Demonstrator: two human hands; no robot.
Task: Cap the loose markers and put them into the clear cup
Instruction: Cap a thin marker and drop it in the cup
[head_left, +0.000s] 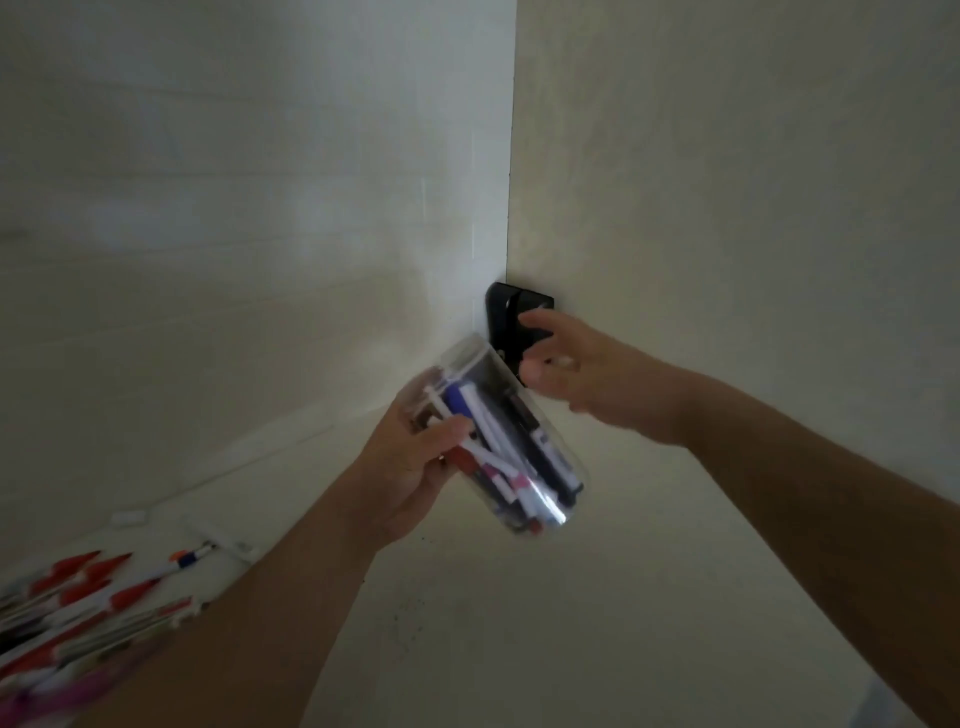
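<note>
Though the pale surface (649, 545) and the walls meeting at the corner fill most of the head view, the move to come turns on something smaller: how the clear cup (511, 441) lies to the two hands. The cup is tilted, its long axis running from about eleven o'clock down to five o'clock, and which end is the mouth I cannot tell through the blur. It is held off the surface, well filled with markers (498, 441) lying along that same axis.

The left hand (415, 457) grips the cup from its eight o'clock side, fingers and thumb curled round the wall. The right hand (587, 374) sits just beside the cup's upper end, at roughly two o'clock from it, fingers spread and loosely bent, holding nothing that shows; its fingertips (535, 319) lie over a black object (501, 312) in the corner, and whether they touch it is unclear.

So the left hand has the cup, while the right is the freer one and nearer the corner.

At eight o'clock from the cup, well apart near the frame's lower left edge, lies a row of pens with red caps (88, 592) and one loose marker (195, 556), smeared by motion. Judging from that, the filling looks nearly done.
</note>
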